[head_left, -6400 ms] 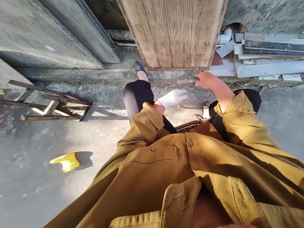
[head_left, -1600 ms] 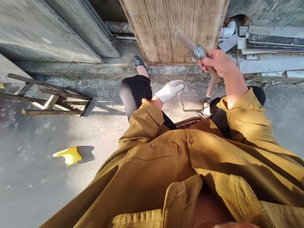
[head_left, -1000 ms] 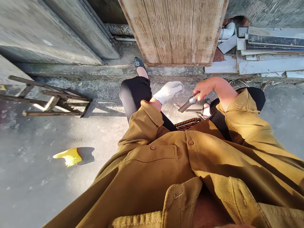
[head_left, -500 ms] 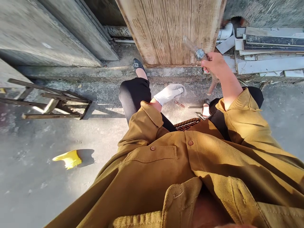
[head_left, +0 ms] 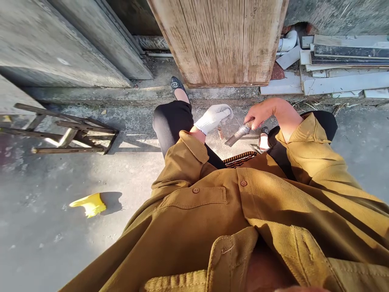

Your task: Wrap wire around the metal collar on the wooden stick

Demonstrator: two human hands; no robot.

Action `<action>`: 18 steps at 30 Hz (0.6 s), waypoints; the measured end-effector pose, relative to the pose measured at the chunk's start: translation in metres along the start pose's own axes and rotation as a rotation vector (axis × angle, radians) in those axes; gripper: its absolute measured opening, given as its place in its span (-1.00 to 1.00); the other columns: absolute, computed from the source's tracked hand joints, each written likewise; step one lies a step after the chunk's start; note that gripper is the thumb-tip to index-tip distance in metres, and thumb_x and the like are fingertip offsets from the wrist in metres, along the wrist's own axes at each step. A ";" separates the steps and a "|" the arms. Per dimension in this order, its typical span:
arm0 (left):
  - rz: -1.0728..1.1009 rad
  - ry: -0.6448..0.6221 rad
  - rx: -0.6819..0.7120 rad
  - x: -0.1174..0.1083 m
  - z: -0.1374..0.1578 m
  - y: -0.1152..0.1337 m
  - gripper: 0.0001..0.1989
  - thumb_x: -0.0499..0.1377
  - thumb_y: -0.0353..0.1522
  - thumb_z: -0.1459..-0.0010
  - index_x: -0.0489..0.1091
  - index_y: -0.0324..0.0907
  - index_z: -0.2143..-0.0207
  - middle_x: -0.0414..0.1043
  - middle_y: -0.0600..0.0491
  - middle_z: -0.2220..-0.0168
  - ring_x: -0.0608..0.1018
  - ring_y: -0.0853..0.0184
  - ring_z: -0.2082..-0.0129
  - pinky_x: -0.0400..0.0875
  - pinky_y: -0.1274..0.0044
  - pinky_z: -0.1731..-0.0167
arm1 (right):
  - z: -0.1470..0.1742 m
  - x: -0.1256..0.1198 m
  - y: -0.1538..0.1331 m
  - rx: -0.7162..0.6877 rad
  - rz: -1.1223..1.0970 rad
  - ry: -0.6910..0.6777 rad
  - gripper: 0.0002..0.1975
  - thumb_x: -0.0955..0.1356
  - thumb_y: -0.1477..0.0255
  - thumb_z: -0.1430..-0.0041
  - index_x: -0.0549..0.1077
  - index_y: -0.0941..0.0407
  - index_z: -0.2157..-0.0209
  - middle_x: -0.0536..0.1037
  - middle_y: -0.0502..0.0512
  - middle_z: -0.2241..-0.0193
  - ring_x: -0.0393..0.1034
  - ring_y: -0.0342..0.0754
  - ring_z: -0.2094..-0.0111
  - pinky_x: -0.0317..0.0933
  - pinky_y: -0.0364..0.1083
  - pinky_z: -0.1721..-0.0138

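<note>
With the stick (head_left: 233, 139) as the middle of our clock and twelve at the top of the view, the edge of the concrete ledge (head_left: 225, 95) crosses at twelve, just beyond our hands and apart from them; the plank door panel (head_left: 225, 48) rises behind it. Our left knee (head_left: 173, 123) bounds us at nine, our right knee (head_left: 325, 121) at three, and the striped woven seat (head_left: 241, 159) sits close in at six. Inside those edges we have a sunlit patch of floor (head_left: 214, 148) beneath our hands to move over. Further out, stacked boards (head_left: 343, 86) lie at two, a wooden frame (head_left: 69, 150) at nine and a yellow scrap (head_left: 91, 204) at eight, all well apart from our hands.

The stick is between our knees, its upper end closed in our bare right hand (head_left: 261, 112). It is dark and brownish, tilted, its blunt free end toward eight. Grey wire (head_left: 244, 129) is wound round it in a thick band beside our fingers, and a thin strand runs off toward ten, to our white-gloved left hand (head_left: 212, 117), whose fingers are pinched together on it. A short brown piece (head_left: 220, 132) shows below the glove; whether it hangs or lies we cannot tell.
</note>
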State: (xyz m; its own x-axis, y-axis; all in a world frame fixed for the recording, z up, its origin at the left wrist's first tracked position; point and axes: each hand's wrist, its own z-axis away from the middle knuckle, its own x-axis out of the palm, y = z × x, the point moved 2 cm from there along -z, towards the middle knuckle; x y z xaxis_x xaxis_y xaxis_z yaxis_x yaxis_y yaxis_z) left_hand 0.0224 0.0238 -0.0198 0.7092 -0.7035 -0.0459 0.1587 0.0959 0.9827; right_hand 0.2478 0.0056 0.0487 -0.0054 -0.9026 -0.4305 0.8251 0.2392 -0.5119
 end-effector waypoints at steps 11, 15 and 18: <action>0.133 -0.107 0.008 0.010 0.000 -0.001 -0.66 0.26 -0.14 -0.41 0.50 -0.24 0.29 0.17 0.23 0.64 0.22 0.49 0.63 0.29 0.58 0.49 | 0.033 -0.021 0.009 -0.296 -0.935 0.961 -0.71 0.54 0.25 -0.22 0.40 0.06 0.32 0.51 0.11 0.31 0.26 -0.03 0.32 0.28 -0.06 0.26; 0.125 -0.148 0.008 0.014 0.002 0.003 -0.63 0.33 -0.11 -0.35 0.52 -0.25 0.31 0.15 0.23 0.65 0.20 0.50 0.65 0.30 0.60 0.54 | 0.017 -0.023 0.021 -0.042 -0.947 1.097 -0.77 0.45 0.43 -0.40 0.33 0.05 0.31 0.50 0.09 0.32 0.28 -0.03 0.33 0.29 -0.05 0.22; 0.080 -0.189 0.008 0.018 0.005 0.012 -0.66 0.34 -0.14 -0.33 0.53 -0.24 0.34 0.17 0.23 0.67 0.24 0.50 0.67 0.30 0.61 0.56 | 0.008 -0.023 0.026 0.206 -0.595 1.079 -0.74 0.47 0.54 -0.37 0.34 0.09 0.34 0.53 0.15 0.28 0.38 0.03 0.17 0.27 0.00 -0.01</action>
State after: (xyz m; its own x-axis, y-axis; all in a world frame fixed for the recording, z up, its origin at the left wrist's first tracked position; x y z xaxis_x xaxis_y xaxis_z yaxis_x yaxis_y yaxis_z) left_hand 0.0334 0.0086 -0.0075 0.5775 -0.8137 0.0663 0.1007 0.1516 0.9833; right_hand 0.2735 0.0300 0.0513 -0.7874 -0.0746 -0.6119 0.6084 -0.2535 -0.7521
